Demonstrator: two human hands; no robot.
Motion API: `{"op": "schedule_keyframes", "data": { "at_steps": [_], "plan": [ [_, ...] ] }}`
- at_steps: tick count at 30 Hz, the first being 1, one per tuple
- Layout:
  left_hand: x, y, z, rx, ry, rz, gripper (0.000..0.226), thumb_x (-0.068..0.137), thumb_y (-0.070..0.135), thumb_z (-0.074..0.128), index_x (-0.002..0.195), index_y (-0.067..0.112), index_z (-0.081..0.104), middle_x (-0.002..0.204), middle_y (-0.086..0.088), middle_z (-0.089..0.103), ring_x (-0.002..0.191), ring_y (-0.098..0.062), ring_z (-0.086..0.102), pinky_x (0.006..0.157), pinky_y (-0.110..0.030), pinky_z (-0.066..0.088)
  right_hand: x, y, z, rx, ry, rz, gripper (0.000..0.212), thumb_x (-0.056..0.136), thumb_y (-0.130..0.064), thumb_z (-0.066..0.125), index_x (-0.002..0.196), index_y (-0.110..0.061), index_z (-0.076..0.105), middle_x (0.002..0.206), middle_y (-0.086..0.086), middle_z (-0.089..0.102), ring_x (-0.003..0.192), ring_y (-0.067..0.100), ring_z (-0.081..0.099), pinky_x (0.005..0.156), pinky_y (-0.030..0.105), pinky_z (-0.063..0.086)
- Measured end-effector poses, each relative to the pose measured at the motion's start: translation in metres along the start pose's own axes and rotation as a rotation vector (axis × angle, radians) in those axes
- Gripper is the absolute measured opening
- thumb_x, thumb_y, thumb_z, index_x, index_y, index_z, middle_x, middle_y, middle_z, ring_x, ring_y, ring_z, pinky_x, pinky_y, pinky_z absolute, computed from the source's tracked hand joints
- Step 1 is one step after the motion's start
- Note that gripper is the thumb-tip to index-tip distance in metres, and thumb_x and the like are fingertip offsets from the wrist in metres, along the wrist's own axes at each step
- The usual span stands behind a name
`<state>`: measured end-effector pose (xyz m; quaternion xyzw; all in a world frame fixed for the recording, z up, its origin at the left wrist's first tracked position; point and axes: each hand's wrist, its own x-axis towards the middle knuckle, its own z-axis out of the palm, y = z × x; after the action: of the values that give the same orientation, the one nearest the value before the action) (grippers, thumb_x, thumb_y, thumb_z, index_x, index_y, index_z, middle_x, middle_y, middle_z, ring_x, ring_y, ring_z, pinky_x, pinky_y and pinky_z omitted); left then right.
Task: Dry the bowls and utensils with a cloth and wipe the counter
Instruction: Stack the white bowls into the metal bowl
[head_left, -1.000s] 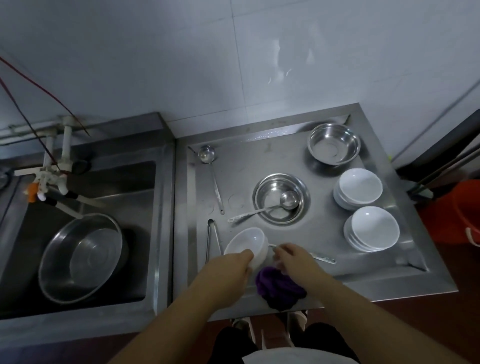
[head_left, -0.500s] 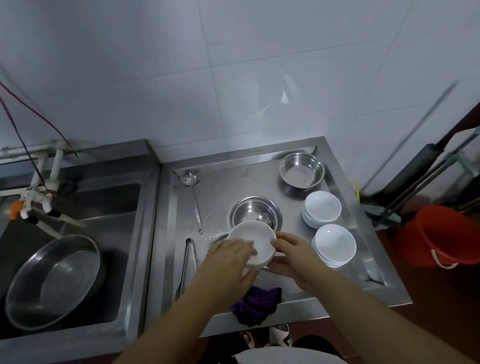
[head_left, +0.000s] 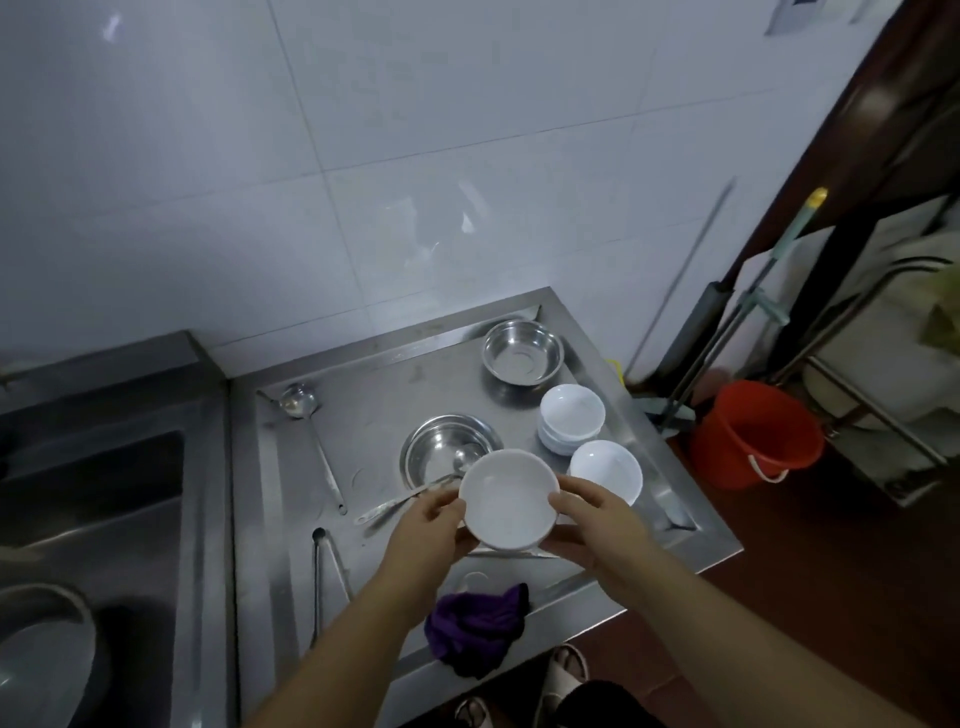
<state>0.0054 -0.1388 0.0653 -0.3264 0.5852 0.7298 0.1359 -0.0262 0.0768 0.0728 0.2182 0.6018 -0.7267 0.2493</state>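
A white bowl (head_left: 508, 499) is held up above the steel counter (head_left: 384, 395), mouth facing me. My left hand (head_left: 423, 540) grips its left rim and my right hand (head_left: 597, 525) grips its right rim. The purple cloth (head_left: 475, 631) lies crumpled on the counter's front edge, below the hands. Two stacks of white bowls (head_left: 571, 415) (head_left: 608, 467) stand at the right. A steel bowl (head_left: 441, 452) with a spoon (head_left: 405, 499) in it sits at the middle, another steel bowl (head_left: 522, 351) at the back. A ladle (head_left: 306, 426) and tongs (head_left: 322, 577) lie at the left.
A sink (head_left: 104, 519) with a large steel basin (head_left: 36, 649) is to the left. An orange bucket (head_left: 753, 431) and mop handles (head_left: 748, 306) stand on the floor at the right. A tiled wall rises behind the counter.
Both hands lifted the white bowl off the counter and carried it up and to the right. The right hand left the purple cloth, which stays on the front edge.
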Motion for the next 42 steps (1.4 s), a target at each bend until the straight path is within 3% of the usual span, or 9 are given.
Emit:
{"op": "schedule_keyframes", "data": {
  "at_steps": [5, 9, 14, 21, 26, 30, 33, 38, 42],
  "plan": [
    [0.005, 0.005, 0.023, -0.072, -0.08, -0.055, 0.017, 0.104, 0.012, 0.064, 0.118, 0.01, 0.072, 0.117, -0.018, 0.076, 0.103, -0.032, 0.077, 0.093, -0.042, 0.064, 0.003, -0.002, -0.02, 0.009, 0.084, 0.014, 0.019, 0.101, -0.016, 0.068, 0.118, -0.018, 0.076, 0.123, 0.016, 0.071, 0.099, 0.036, 0.077, 0.075, 0.042, 0.066],
    [0.022, 0.007, 0.051, -0.034, -0.102, -0.067, 0.026, 0.104, 0.013, 0.064, 0.129, 0.011, 0.066, 0.125, -0.016, 0.071, 0.106, -0.03, 0.076, 0.092, -0.04, 0.064, 0.018, -0.019, -0.041, 0.018, 0.13, 0.017, 0.021, 0.104, -0.024, 0.064, 0.123, -0.018, 0.074, 0.122, 0.013, 0.071, 0.104, 0.035, 0.075, 0.076, 0.043, 0.066],
    [0.05, -0.001, 0.1, -0.066, -0.093, -0.104, 0.025, 0.103, 0.011, 0.064, 0.128, 0.011, 0.064, 0.122, -0.016, 0.073, 0.104, -0.029, 0.078, 0.092, -0.041, 0.064, 0.058, -0.037, -0.084, -0.129, 0.163, -0.011, 0.014, 0.104, -0.025, 0.063, 0.115, -0.024, 0.072, 0.117, 0.009, 0.072, 0.097, 0.028, 0.072, 0.072, 0.036, 0.061],
    [0.083, -0.019, 0.175, -0.017, 0.08, -0.154, 0.018, 0.101, 0.007, 0.065, 0.117, 0.012, 0.069, 0.114, -0.014, 0.076, 0.103, -0.03, 0.077, 0.081, -0.034, 0.066, 0.14, -0.041, -0.157, -0.28, 0.086, 0.063, 0.014, 0.102, -0.017, 0.066, 0.109, -0.024, 0.076, 0.114, 0.006, 0.073, 0.102, 0.029, 0.073, 0.081, 0.04, 0.065],
    [0.101, -0.037, 0.215, -0.005, 0.243, -0.194, 0.017, 0.095, 0.005, 0.068, 0.11, 0.011, 0.074, 0.106, -0.015, 0.077, 0.102, -0.034, 0.076, 0.089, -0.047, 0.065, 0.176, -0.043, -0.185, -0.53, 0.034, 0.016, 0.018, 0.1, -0.021, 0.065, 0.096, -0.033, 0.078, 0.1, -0.009, 0.078, 0.089, 0.01, 0.073, 0.063, 0.022, 0.057],
    [0.109, -0.048, 0.23, -0.023, 0.339, -0.228, 0.018, 0.097, 0.007, 0.066, 0.112, 0.011, 0.075, 0.107, -0.014, 0.077, 0.099, -0.03, 0.076, 0.078, -0.037, 0.066, 0.193, -0.044, -0.195, -0.633, -0.009, 0.017, 0.018, 0.098, -0.022, 0.066, 0.098, -0.036, 0.077, 0.098, -0.011, 0.077, 0.089, 0.012, 0.072, 0.077, 0.039, 0.065],
    [0.11, -0.05, 0.23, -0.032, 0.378, -0.244, 0.015, 0.098, 0.009, 0.067, 0.108, 0.014, 0.076, 0.101, -0.009, 0.079, 0.093, -0.025, 0.077, 0.068, -0.028, 0.063, 0.199, -0.042, -0.197, -0.651, -0.017, 0.046, 0.017, 0.096, -0.019, 0.067, 0.107, -0.025, 0.079, 0.102, -0.005, 0.077, 0.093, 0.017, 0.073, 0.079, 0.043, 0.066],
    [0.116, -0.054, 0.226, -0.045, 0.369, -0.249, 0.017, 0.099, 0.006, 0.065, 0.106, 0.015, 0.077, 0.098, -0.006, 0.081, 0.089, -0.022, 0.078, 0.068, -0.025, 0.062, 0.203, -0.04, -0.197, -0.708, -0.027, 0.024, 0.017, 0.094, -0.015, 0.069, 0.102, -0.028, 0.078, 0.097, -0.01, 0.076, 0.086, 0.008, 0.071, 0.058, 0.018, 0.053],
    [0.12, -0.059, 0.221, -0.068, 0.325, -0.246, 0.019, 0.1, 0.002, 0.063, 0.106, 0.015, 0.077, 0.098, -0.007, 0.081, 0.091, -0.023, 0.079, 0.068, -0.024, 0.062, 0.203, -0.039, -0.195, -0.713, -0.02, 0.016, 0.02, 0.094, -0.014, 0.07, 0.1, -0.033, 0.074, 0.095, -0.016, 0.074, 0.084, 0.003, 0.069, 0.055, 0.012, 0.05]
  ]
}}
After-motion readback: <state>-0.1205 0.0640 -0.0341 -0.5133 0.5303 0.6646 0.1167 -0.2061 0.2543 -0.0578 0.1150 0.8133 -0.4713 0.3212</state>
